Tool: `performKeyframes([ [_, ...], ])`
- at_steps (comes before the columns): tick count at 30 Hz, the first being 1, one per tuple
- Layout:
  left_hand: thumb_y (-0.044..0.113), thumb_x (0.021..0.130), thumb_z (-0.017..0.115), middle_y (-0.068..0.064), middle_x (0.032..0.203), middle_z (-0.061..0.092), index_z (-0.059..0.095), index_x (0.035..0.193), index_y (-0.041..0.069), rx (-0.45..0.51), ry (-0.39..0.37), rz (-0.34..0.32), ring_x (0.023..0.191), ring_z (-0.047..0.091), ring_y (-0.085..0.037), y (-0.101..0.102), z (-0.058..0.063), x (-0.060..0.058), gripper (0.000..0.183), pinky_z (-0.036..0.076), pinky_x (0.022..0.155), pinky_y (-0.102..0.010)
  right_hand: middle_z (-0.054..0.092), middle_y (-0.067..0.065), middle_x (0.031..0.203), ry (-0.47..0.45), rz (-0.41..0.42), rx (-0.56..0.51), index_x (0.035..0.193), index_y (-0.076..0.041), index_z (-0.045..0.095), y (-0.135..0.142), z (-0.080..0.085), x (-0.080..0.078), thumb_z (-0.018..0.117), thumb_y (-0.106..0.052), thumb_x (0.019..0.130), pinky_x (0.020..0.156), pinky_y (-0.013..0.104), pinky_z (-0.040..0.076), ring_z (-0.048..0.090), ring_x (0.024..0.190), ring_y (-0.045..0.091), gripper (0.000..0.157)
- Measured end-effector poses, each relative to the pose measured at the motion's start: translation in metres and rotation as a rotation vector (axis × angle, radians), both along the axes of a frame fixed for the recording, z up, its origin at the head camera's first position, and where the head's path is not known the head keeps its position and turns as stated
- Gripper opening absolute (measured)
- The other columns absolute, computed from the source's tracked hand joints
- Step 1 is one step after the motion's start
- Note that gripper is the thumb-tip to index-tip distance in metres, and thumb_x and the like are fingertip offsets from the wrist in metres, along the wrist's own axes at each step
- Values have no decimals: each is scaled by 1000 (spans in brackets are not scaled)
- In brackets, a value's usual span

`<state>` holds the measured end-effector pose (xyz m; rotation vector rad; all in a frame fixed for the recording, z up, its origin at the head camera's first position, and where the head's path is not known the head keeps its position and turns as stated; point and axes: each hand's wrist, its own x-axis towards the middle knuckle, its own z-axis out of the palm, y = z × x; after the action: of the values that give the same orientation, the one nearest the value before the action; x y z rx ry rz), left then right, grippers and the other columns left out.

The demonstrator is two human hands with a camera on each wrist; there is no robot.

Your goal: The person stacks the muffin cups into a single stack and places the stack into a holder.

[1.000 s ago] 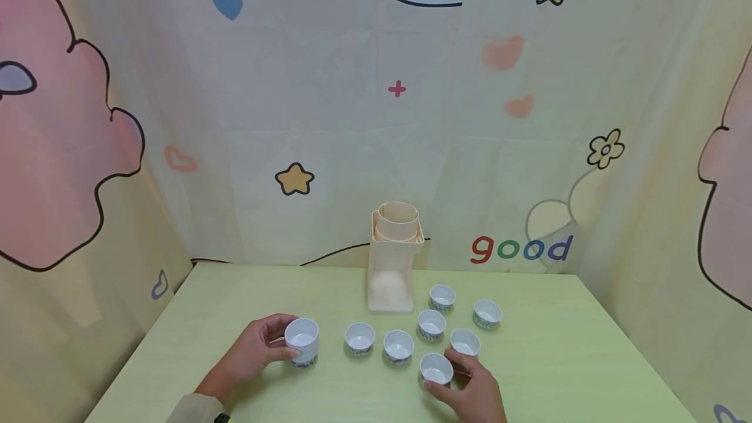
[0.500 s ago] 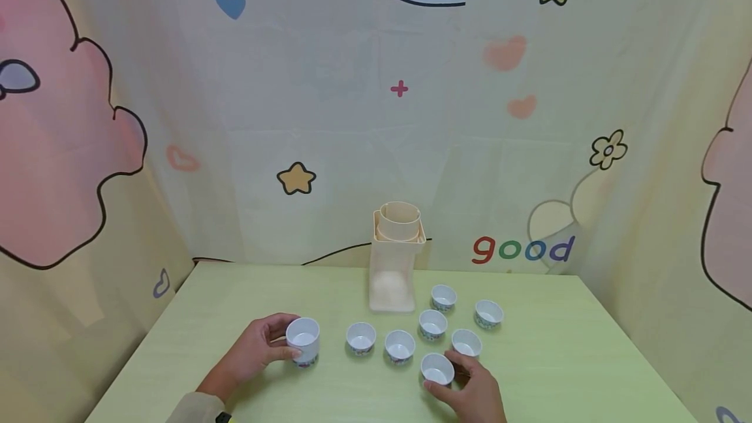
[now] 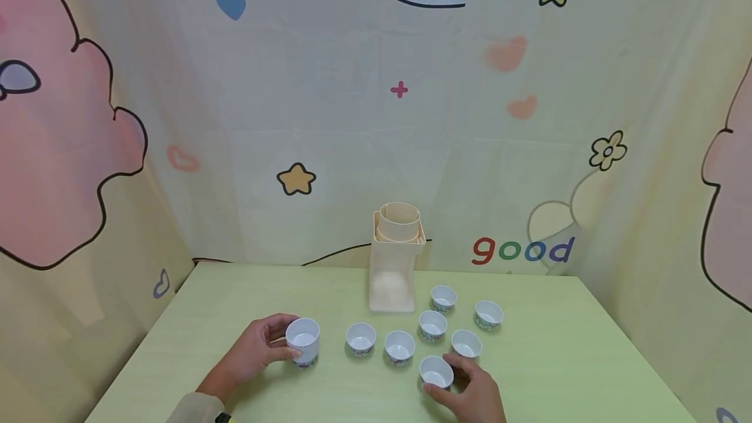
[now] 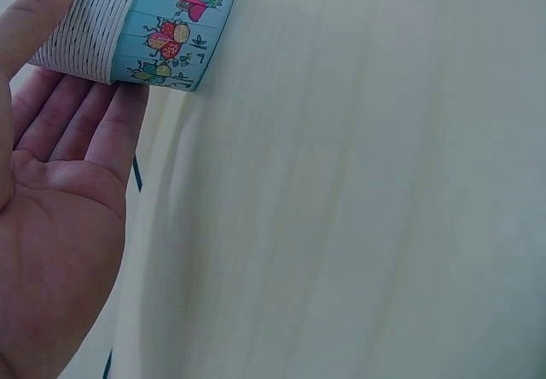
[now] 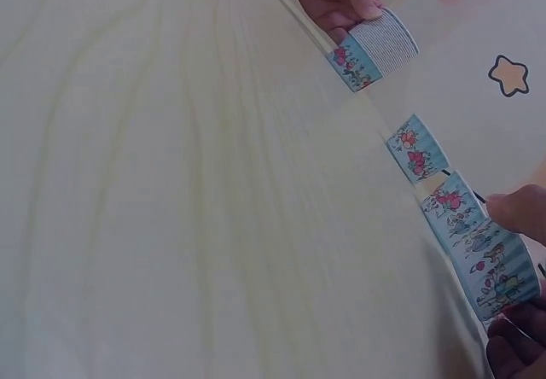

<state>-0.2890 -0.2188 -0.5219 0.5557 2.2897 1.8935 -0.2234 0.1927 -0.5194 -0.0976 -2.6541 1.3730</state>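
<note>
On the left, my left hand (image 3: 258,348) grips a stack of nested paper baking cups (image 3: 303,335), standing upright with fingers behind and thumb in front. Seen in the left wrist view, the stack (image 4: 162,33) has a light blue outer cup with colourful cartoon prints, and many white layered rims above it. My right hand (image 3: 472,393) pinches a single baking cup (image 3: 436,372) between thumb and fingers at the near right. That cup (image 5: 499,268) shows the same blue print in the right wrist view. Just behind it stands another cup (image 3: 466,343), close to my fingers.
Two single cups, one left (image 3: 361,338) and one right (image 3: 399,347), stand between my hands. Further cups (image 3: 433,325) stand behind on the right. A cream-coloured plastic stand (image 3: 392,279) with a round holder on top is at the table's back edge, before a printed cloth backdrop (image 3: 352,116).
The cup pinched in my right hand has shifted very slightly toward the near edge. My left hand and its stack stay in place.
</note>
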Motion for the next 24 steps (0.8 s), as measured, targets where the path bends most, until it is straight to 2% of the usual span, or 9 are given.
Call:
performKeyframes([
  [6,15,80,88,-28,134,62,57,134,-7,-2,-1,7,120,66,-27,1,1,0,66,58,97,-24,75,5,118,-2,39,-60,120,-8,72,-1,-2,0,96,-30,70,85,21,55,70,103,17,60],
  [17,15,81,87,-27,133,62,57,134,-6,2,-8,-1,117,67,-19,1,1,1,65,58,97,-24,74,8,120,-19,90,-165,121,-5,71,-7,5,4,95,-24,71,87,18,56,71,107,21,58],
  [24,15,81,88,-26,135,62,57,135,-6,-2,-11,2,121,65,-27,0,2,1,66,58,98,-25,73,12,122,-17,130,-216,123,-1,69,-12,10,5,94,-20,72,90,22,59,71,108,22,60],
])
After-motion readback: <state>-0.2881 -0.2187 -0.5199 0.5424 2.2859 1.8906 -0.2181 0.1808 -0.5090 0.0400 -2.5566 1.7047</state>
